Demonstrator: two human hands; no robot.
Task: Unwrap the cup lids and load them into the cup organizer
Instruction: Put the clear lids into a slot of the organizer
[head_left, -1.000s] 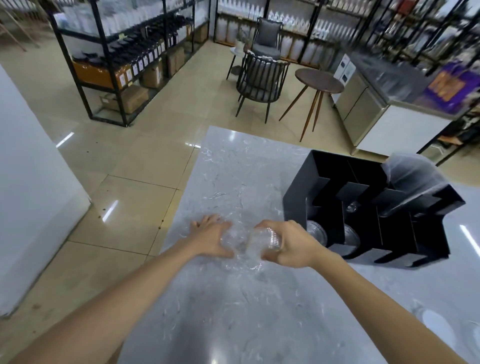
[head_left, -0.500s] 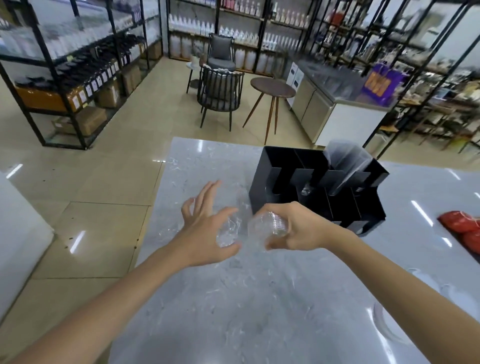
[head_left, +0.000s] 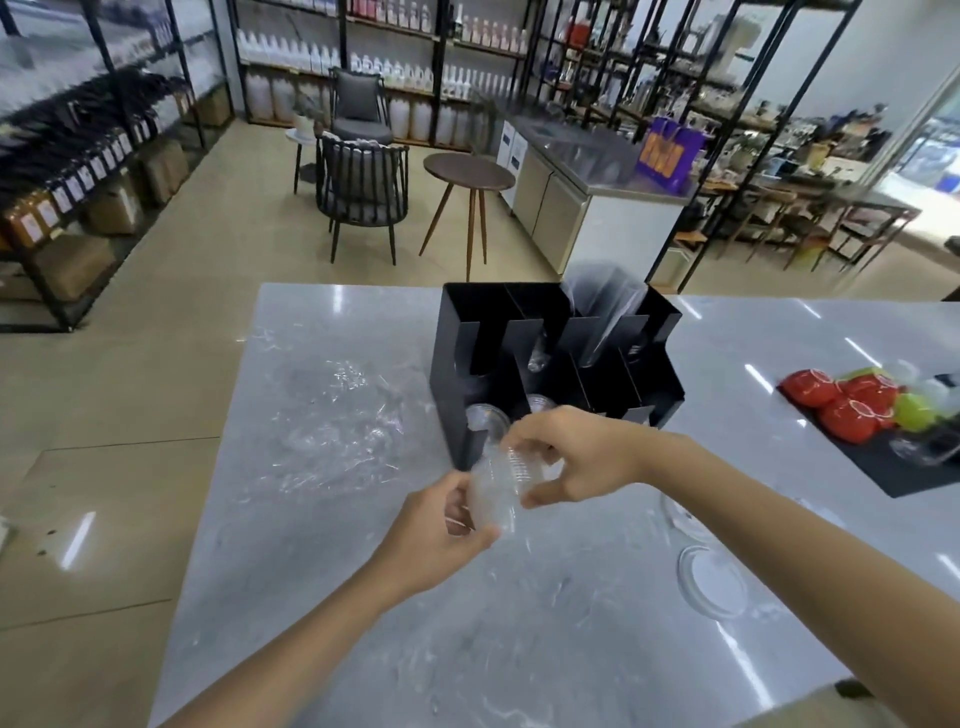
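While both hands meet above the marble worktop (head_left: 363, 649), one stack of clear cup lids (head_left: 501, 486) is held between them, just in front of the black cup organizer (head_left: 550, 364). Left hand (head_left: 436, 540): fingers curled closed around the lower end of the stack, thumb beneath. Right hand (head_left: 576, 452): fingers pinched shut on the upper end, the thumb at the stack's side. The number of lids in the stack cannot be told. One organizer stands on the worktop, with several upright slots; two lids (head_left: 485, 418) show in its lower front openings, and one clear sleeve (head_left: 605, 312) rises from a rear compartment. One patch of crumpled clear wrapping (head_left: 343, 431) lies flat to the left of the organizer, apart from the hands. Two clear discs (head_left: 711, 582) lie on the worktop beside the right forearm. At far right, one dark tray (head_left: 883, 467) carries red and green lids (head_left: 852, 415), the count unclear.
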